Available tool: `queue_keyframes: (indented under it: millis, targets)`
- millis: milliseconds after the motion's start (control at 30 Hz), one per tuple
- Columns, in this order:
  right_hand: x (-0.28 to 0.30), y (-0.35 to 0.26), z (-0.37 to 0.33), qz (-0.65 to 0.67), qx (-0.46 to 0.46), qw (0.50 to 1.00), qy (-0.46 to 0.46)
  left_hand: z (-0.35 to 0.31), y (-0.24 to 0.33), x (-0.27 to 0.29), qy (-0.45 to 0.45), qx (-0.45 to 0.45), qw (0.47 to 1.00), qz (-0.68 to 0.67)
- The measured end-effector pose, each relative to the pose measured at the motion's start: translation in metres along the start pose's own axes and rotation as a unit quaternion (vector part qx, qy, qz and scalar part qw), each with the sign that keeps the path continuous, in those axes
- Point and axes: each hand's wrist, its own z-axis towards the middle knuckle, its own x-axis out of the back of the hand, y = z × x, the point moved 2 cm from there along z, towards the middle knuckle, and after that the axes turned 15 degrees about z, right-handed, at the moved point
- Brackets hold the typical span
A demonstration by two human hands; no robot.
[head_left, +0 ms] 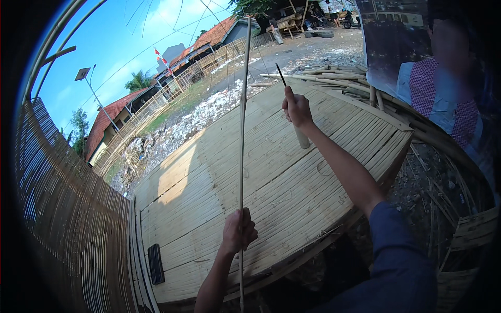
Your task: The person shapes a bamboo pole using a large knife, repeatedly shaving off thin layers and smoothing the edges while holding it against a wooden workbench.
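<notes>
My left hand (239, 231) is closed around a long, thin bamboo pole (242, 141). The pole stands nearly upright in the picture, running from the lower edge to near the top. Further off and to the right, my right hand (297, 110) grips a knife (301, 139) by its long, pale wooden handle. Its narrow dark blade points up and away, apart from the pole. Both hands are over a slatted bamboo platform (282, 182).
A dark, flat rectangular object (155, 264) lies at the platform's left end, beside a woven bamboo screen (73, 208). Bamboo poles (339, 77) are piled beyond the far right edge. A printed banner (389, 47) hangs at right. Rubble (209, 112) covers the ground behind.
</notes>
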Motion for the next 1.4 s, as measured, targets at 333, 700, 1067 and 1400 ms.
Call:
queue_keyframes:
  millis: [333, 700, 1067, 1400]
  targets:
    - [-0.019, -0.021, -0.018, -0.168, 0.051, 0.979, -0.099, -0.026, 0.034, -0.002, 0.089, -0.036, 0.979, 0.182]
    - [-0.033, -0.075, -0.047, -0.038, 0.200, 0.973, -0.110, -0.114, 0.022, -0.048, 0.246, -0.088, 0.831, 0.492]
    - [0.055, -0.152, -0.275, -0.069, -0.109, 0.919, -0.373, -0.187, -0.053, -0.087, 0.263, -0.013, 0.833, 0.486]
    - [0.141, -0.054, -0.453, -0.085, -0.331, 0.934, -0.108, -0.170, -0.096, -0.112, 0.331, 0.016, 0.871, 0.363]
